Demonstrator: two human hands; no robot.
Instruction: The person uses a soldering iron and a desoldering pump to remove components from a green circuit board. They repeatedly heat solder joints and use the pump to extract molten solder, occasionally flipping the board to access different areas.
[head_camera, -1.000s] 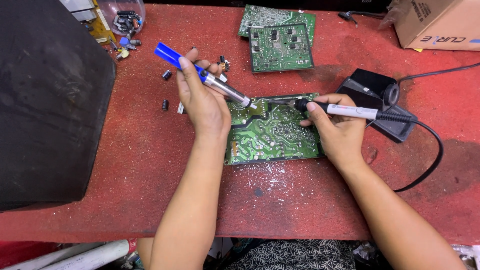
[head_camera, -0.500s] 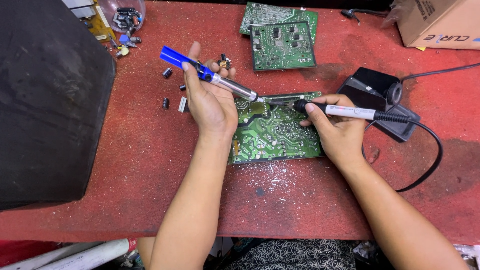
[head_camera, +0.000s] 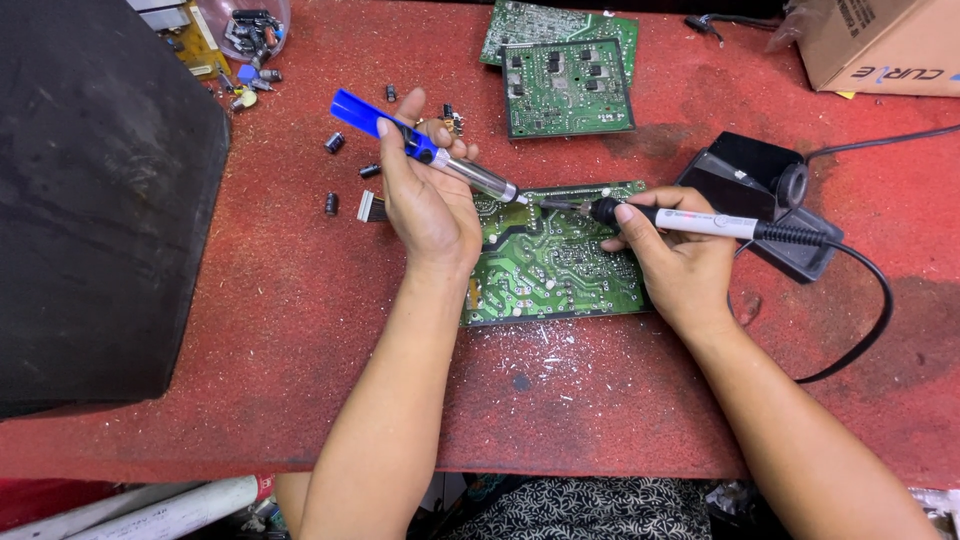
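Note:
A green circuit board lies solder side up on the red table. My left hand grips a blue and silver desoldering pump, its tip down on the board's upper edge. My right hand holds a soldering iron with a white and black handle; its metal tip points left and meets the pump's tip on the board. The iron's black cable loops off to the right.
Two more green boards lie stacked at the back. A black iron stand sits right of my hand, a cardboard box at the far right. Loose small components and a clear tub lie back left. A large black block fills the left.
Both hands and tools stay over the board's upper edge; the pump tip and iron tip have closed together. The view has shifted slightly.

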